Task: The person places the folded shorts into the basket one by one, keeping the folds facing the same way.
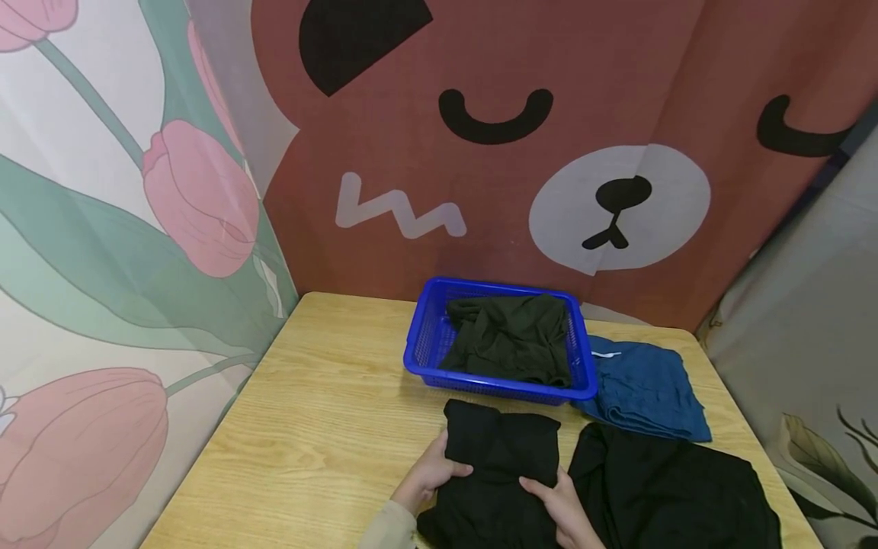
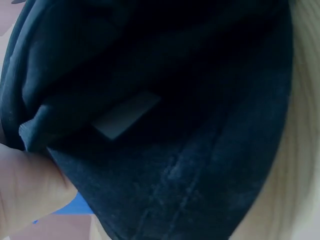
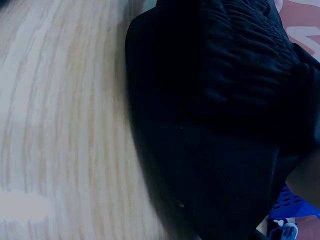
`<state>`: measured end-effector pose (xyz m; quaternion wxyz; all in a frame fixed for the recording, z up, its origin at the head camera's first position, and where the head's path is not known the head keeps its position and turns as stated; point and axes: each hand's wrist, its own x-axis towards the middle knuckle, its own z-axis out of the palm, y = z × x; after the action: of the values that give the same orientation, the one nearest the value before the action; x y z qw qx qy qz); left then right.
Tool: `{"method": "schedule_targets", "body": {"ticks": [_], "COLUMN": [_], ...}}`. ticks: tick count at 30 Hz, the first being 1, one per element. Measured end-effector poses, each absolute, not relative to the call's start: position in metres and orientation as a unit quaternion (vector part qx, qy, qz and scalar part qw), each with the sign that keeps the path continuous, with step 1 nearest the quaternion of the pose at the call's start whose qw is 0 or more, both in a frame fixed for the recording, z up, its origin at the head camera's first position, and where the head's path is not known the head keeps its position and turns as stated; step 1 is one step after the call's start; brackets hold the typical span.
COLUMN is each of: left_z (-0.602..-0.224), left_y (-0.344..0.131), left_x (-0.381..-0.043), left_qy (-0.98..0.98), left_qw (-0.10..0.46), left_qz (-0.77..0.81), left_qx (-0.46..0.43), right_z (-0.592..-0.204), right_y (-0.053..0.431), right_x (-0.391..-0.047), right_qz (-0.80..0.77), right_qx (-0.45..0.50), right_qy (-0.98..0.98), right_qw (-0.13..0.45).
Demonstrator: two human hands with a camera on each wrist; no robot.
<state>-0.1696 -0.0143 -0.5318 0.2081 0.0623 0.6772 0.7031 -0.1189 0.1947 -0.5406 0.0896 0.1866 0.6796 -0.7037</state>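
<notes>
Pinches black garment [image 1: 504, 442] at opposite side edges with left hand [image 1: 439, 467] and right hand [image 1: 559, 499]; lies just on near side of blue basket [image 1: 494, 386], lengthwise toward it.

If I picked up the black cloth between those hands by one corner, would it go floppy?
Probably floppy: the black cloth shows soft bends and creases. Its folds might drop open, since nothing visible fastens them.
</notes>
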Motion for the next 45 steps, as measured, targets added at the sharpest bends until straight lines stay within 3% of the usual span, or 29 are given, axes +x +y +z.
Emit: {"method": "schedule_targets", "body": {"ticks": [45], "left_z": [-0.489], "left_y": [-0.015], "left_x": [-0.171], "left_qy": [0.643], "left_qw": [0.206], "left_qz": [0.731], "left_qx": [0.104], "right_z": [-0.498], "right_y": [0.195], "right_x": [-0.118], "right_qz": [-0.717], "right_qx": [0.189], "right_qy": [0.669], "right_qw": [0.06]}}
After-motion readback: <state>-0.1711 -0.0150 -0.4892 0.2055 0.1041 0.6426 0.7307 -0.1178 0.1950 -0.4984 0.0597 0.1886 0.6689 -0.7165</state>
